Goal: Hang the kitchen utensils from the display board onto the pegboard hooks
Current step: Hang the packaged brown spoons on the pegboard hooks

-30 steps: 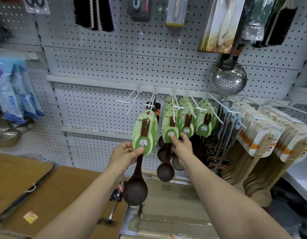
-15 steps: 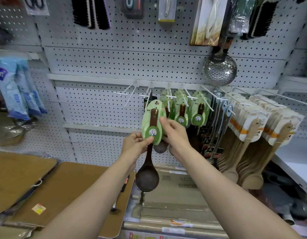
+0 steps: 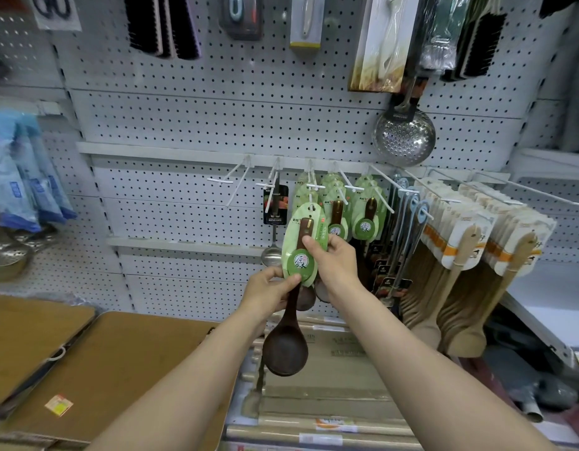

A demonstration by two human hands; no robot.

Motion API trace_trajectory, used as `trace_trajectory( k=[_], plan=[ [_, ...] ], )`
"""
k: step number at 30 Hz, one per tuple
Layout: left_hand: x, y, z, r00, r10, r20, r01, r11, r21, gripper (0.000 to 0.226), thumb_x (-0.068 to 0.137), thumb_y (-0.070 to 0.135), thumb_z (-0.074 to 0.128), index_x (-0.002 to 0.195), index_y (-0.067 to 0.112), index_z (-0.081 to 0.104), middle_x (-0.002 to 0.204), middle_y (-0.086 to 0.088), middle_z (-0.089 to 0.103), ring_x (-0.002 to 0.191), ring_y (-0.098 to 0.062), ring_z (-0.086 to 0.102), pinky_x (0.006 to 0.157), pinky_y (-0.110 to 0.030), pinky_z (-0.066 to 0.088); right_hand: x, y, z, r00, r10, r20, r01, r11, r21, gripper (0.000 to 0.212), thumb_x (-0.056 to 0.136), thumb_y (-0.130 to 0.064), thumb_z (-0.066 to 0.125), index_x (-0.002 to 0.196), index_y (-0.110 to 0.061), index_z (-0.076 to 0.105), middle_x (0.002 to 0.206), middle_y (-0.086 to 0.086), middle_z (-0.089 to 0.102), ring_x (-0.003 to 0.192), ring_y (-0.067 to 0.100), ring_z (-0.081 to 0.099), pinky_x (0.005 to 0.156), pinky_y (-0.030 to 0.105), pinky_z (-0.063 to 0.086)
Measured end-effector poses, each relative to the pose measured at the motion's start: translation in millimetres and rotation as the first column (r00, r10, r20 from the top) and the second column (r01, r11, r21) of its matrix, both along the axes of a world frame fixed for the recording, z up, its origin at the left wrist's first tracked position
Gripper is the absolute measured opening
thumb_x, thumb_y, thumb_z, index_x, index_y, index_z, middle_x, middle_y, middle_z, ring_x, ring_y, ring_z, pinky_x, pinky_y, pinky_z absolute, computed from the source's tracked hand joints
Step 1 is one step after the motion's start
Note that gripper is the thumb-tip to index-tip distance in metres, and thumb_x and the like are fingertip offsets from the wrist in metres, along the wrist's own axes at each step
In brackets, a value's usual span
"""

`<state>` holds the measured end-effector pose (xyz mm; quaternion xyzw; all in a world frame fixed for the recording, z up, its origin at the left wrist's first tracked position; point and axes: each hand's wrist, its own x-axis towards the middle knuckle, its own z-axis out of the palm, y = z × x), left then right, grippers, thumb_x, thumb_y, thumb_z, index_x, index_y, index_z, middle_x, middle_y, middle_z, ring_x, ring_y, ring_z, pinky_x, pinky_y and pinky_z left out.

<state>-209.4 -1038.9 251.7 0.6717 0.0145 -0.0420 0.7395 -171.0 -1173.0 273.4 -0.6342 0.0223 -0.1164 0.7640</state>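
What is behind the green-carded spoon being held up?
Behind the green-carded spoon hang more green-carded spoons on white hooks; two dark bowls peek below. Their handles and the pegboard there are covered.

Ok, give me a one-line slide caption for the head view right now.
Both hands, left and right, hold a dark wooden spoon by its green card at a pegboard hook.
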Motion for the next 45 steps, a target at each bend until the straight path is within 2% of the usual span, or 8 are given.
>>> trace_trajectory(
  k=[5,13,18,24,27,32,41,45],
  plan=[
    [4.5,-9.4,-4.0,1.0,-0.02,-0.018,0.019,0.998,-0.056,0.011,0.089,0.012,0.07,0.094,0.008,0.061,0.086,-0.016,0.075,0.067,-0.016,0.073,0.056,-0.019,0.055,4.9,-7.8,-3.4,1.0,-0.03,-0.003,0.03,0.998,-0.055,0.014,0.088,-0.016,0.076,0.101,-0.01,0.073,0.093,0.006,0.079,0.09,0.026,0.076,0.087,0.05,0.06],
    [24.5,-15.7,-16.1,0.999,-0.015,-0.032,0.012,0.996,-0.094,0.009,0.089,0.014,0.07,0.09,0.012,0.062,0.093,-0.022,0.074,0.081,-0.027,0.073,0.062,-0.024,0.057,22.4,-12.2,-3.7,0.999,-0.036,0.0,0.035,0.991,-0.127,0.016,0.089,-0.015,0.075,0.104,-0.009,0.072,0.094,0.005,0.079,0.087,0.022,0.076,0.08,0.041,0.063],
    [49.4,-17.1,-12.4,0.999,-0.018,-0.049,0.013,0.995,-0.099,0.011,0.089,0.013,0.071,0.091,0.011,0.06,0.095,-0.021,0.073,0.074,-0.024,0.071,0.058,-0.023,0.057,46.9,-14.0,-2.5,0.998,-0.057,-0.004,0.055,0.978,-0.203,0.009,0.088,-0.021,0.077,0.095,-0.019,0.072,0.094,0.003,0.078,0.088,0.021,0.076,0.085,0.045,0.061],
    [87.5,-20.9,-18.9,0.997,-0.001,-0.074,0.002,1.0,0.017,0.018,0.087,0.021,0.074,0.098,0.011,0.064,0.107,-0.015,0.073,0.093,-0.028,0.071,0.083,-0.037,0.059,69.2,-16.1,3.1,0.999,-0.039,-0.036,0.028,0.961,-0.274,0.055,0.071,-0.046,0.082,0.116,-0.017,0.069,0.103,-0.002,0.077,0.098,0.018,0.074,0.093,0.046,0.058],
    [97.6,-25.2,-21.6,0.997,0.015,-0.079,-0.012,0.999,0.038,0.023,0.086,0.022,0.074,0.102,0.009,0.064,0.101,-0.012,0.071,0.09,-0.024,0.069,0.086,-0.04,0.058,75.3,-21.1,2.4,0.999,-0.028,-0.032,0.018,0.96,-0.278,0.026,0.085,-0.025,0.079,0.107,-0.016,0.071,0.099,0.0,0.078,0.095,0.019,0.074,0.093,0.046,0.058],
    [102.9,-30.2,-23.4,0.993,0.063,-0.099,-0.054,0.995,0.086,0.025,0.084,0.023,0.077,0.103,0.011,0.065,0.105,-0.016,0.073,0.1,-0.031,0.07,0.086,-0.041,0.059,81.8,-27.1,-0.3,0.999,0.0,-0.036,-0.008,0.972,-0.235,0.016,0.088,-0.015,0.076,0.103,-0.015,0.072,0.097,0.003,0.078,0.093,0.021,0.075,0.088,0.042,0.06],
    [99.9,-25.8,-18.3,0.99,0.104,-0.1,-0.084,0.979,0.186,0.032,0.077,0.035,0.08,0.103,0.02,0.068,0.102,-0.004,0.073,0.097,-0.024,0.069,0.093,-0.045,0.056,85.4,-32.1,5.0,0.981,0.116,-0.157,-0.148,0.966,-0.21,0.02,0.091,-0.018,0.073,0.111,-0.016,0.069,0.105,0.006,0.077,0.096,0.023,0.075,0.088,0.044,0.06],
    [88.3,-9.0,-0.3,0.996,0.089,-0.03,-0.077,0.954,0.29,0.042,0.085,0.03,0.075,0.119,0.012,0.059,0.111,-0.003,0.066,0.099,-0.018,0.062,0.09,-0.032,0.052,75.7,-26.5,8.2,0.976,0.049,-0.211,-0.109,0.952,-0.285,0.039,0.09,-0.033,0.074,0.124,-0.017,0.064,0.113,-0.001,0.074,0.105,0.018,0.07,0.097,0.042,0.055]
  ],
)
